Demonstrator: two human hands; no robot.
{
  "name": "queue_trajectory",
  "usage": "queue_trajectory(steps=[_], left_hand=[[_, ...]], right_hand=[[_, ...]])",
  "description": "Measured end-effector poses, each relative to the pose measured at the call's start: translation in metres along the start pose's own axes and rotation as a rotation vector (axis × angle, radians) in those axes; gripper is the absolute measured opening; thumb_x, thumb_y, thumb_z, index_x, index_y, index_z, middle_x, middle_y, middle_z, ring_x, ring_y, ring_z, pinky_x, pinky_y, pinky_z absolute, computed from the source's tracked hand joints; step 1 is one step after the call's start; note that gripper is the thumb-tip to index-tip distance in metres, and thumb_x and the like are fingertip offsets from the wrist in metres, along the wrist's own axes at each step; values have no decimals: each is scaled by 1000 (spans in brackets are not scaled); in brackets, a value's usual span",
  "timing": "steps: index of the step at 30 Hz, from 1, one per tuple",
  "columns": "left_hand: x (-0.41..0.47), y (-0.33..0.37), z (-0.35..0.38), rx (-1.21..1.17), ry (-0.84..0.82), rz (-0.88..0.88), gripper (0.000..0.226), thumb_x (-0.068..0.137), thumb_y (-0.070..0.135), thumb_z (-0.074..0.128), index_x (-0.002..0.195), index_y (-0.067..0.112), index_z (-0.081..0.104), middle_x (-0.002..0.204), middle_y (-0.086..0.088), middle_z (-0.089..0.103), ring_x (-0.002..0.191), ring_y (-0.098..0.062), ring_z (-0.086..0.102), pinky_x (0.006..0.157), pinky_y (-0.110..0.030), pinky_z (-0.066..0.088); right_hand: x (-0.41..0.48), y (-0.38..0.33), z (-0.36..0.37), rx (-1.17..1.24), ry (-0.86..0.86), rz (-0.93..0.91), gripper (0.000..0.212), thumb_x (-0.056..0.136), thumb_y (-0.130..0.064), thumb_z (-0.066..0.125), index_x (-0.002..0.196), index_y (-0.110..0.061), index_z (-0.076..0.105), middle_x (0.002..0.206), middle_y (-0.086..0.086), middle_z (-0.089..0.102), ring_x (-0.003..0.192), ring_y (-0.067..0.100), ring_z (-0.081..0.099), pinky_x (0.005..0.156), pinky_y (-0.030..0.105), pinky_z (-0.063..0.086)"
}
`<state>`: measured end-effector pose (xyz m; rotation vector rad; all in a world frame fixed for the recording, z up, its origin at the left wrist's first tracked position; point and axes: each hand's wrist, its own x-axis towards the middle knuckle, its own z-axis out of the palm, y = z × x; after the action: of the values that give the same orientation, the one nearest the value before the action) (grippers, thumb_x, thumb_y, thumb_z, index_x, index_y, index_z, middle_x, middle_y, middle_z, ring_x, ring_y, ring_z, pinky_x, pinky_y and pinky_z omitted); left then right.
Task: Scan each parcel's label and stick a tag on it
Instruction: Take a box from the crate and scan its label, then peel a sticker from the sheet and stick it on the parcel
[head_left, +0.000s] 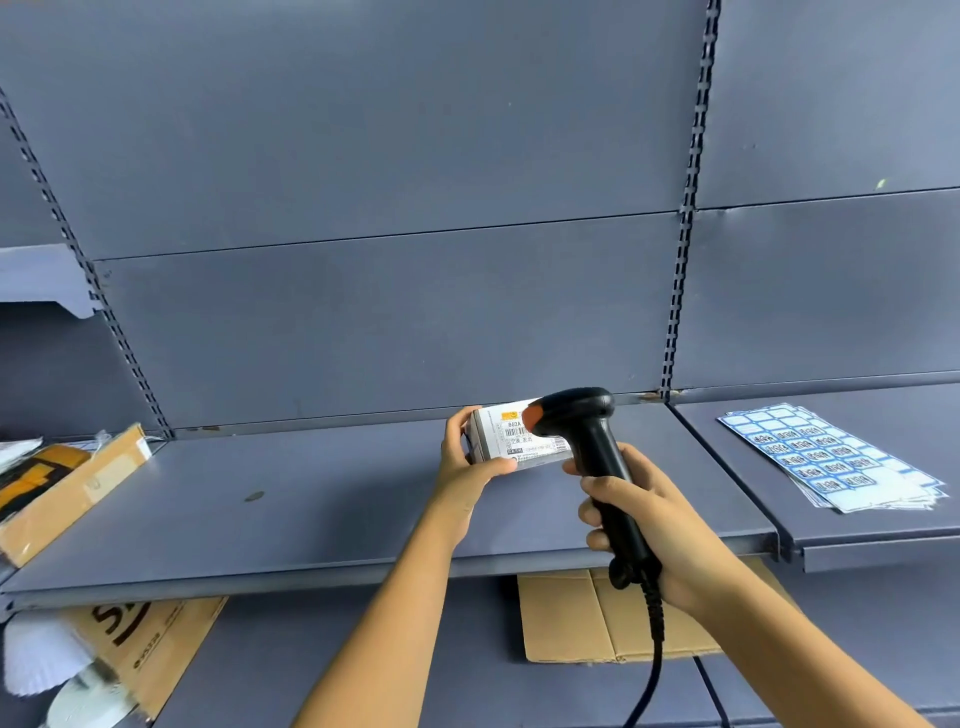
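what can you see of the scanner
The scanner is a black, pistol-shaped handheld unit, plastic by its look, with an orange patch at the front of its head. The right hand grips its handle and holds it roughly upright above the shelf, head aimed left at the parcel, partly hiding its label; whether they touch is unclear. A black cable runs down from the handle's base out of view.

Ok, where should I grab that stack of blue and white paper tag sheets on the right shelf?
Probably the fanned near-right corner of the blue and white paper tag sheets, coming from the front. They lie flat on the grey metal shelf, so only those splayed corners offer fingers an edge to lift.
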<state>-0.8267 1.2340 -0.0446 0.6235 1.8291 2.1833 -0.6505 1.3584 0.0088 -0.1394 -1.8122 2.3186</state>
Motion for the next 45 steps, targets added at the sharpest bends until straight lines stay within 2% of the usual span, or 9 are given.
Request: queue_trajectory(steps=[6,12,15,18,21,27,34,42,45], left_hand=[[-3,0,-7,-21,14,-12,72,60,1,72,122,31,48,125,11,52,118,-17,54,92,-42,53],[-18,1,-31,-39,93,-9,67,76,-9,66,122,35,46,128,15,48,114,-11,54,84,-35,53],[-27,5,-41,-51,90,-14,68,64,2,69,120,35,47,129,14,48,113,-10,54,91,-41,53],[-33,7,-47,-57,90,-8,67,62,5,68,119,35,48,129,13,49,113,-9,55,93,-43,52],[-36,8,-51,-59,93,-4,66,63,5,67,118,36,49,129,12,50,114,-11,55,93,-44,52],[-37,10,-56,-66,82,-8,67,63,4,68,119,35,48,131,11,50,117,-13,55,95,-44,51],[-35,5,-57,-73,81,-36,73,55,10,75,119,36,50,135,8,48,122,-18,52,97,-49,49],[-33,1,-49,-98,69,-42,67,62,4,68,120,34,49,135,7,49,122,-18,52,95,-46,51],[-29,1,-43,-100,60,-28,68,62,4,68,120,34,49,136,5,47,121,-17,53,95,-46,51]], right_hand=[[5,-1,-9,-92,37,-69,28,90,-4,56,117,-13,54,83,7,56,65,15,56,54,25,45],[49,21,-40,-522,290,-135,28,90,-20,62,115,-19,50,97,6,59,65,17,59,65,30,45],[74,38,-53,-799,301,-120,23,91,-27,58,104,-9,52,92,17,57,79,35,58,63,32,41],[94,49,-55,-947,257,-37,19,92,-24,52,103,-9,48,99,10,47,80,24,50,59,25,34],[110,56,-50,-1017,188,32,15,91,-20,50,99,-12,41,104,8,41,74,15,45,57,22,33],[137,68,-36,-1086,115,68,16,89,-16,51,99,-12,40,114,12,43,87,26,48,72,30,38],[150,80,-35,-1169,76,57,39,92,-24,55,122,-4,42,130,17,41,112,38,49,92,41,44],[154,73,-43,-1225,5,125,62,79,-38,67,131,-18,41,135,12,40,123,38,39,102,45,38],[149,66,-52,-1193,-16,138,71,75,-30,70,137,-24,36,142,9,33,130,36,29,105,48,34]])
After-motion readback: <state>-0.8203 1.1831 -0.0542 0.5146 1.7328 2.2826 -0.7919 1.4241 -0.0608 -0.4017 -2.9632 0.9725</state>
